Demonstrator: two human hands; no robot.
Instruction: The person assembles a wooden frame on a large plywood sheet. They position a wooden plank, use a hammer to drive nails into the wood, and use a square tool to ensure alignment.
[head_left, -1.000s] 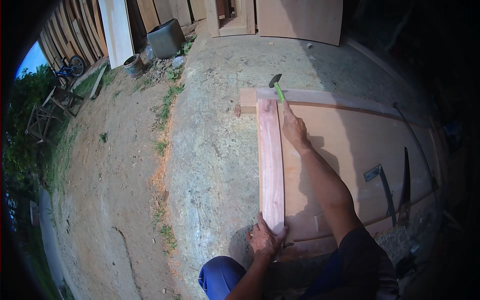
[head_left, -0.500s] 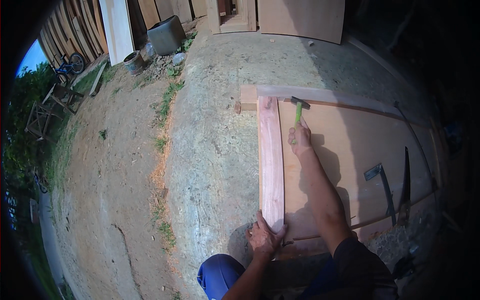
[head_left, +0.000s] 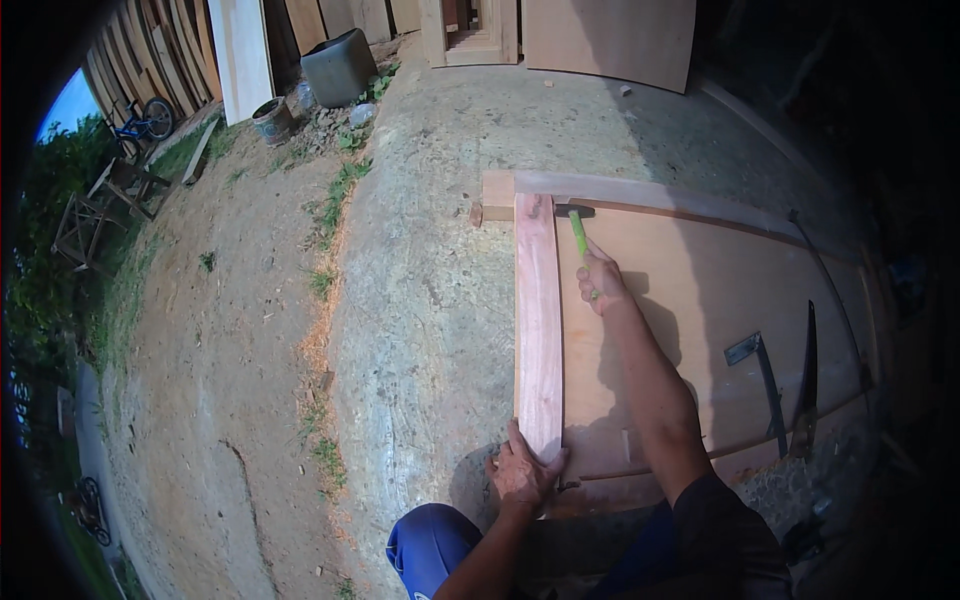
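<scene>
A pinkish wooden board (head_left: 540,320) runs away from me along the left edge of a flat wooden panel (head_left: 640,380). My left hand (head_left: 524,472) grips the board's near end, fingers along its left edge and thumb across to the right. In my right hand (head_left: 602,280) is a hammer (head_left: 578,232) with a bright green handle, my fingers wrapped round it. Its dark head lies level with the board's far end, by the right edge; I cannot tell whether they touch. A paler rail (head_left: 650,192) borders the panel's far side.
On the panel's right lie a try square (head_left: 768,390) and a handsaw (head_left: 808,370). A small wood block (head_left: 476,214) sits on the concrete (head_left: 430,300) beyond the board. Further off stand a bucket (head_left: 272,122), a grey container (head_left: 340,68) and leaning planks (head_left: 240,60).
The hammer has swung left and slightly down, its head turning and coming close to the board's far end. My left hand stays on the near end.
</scene>
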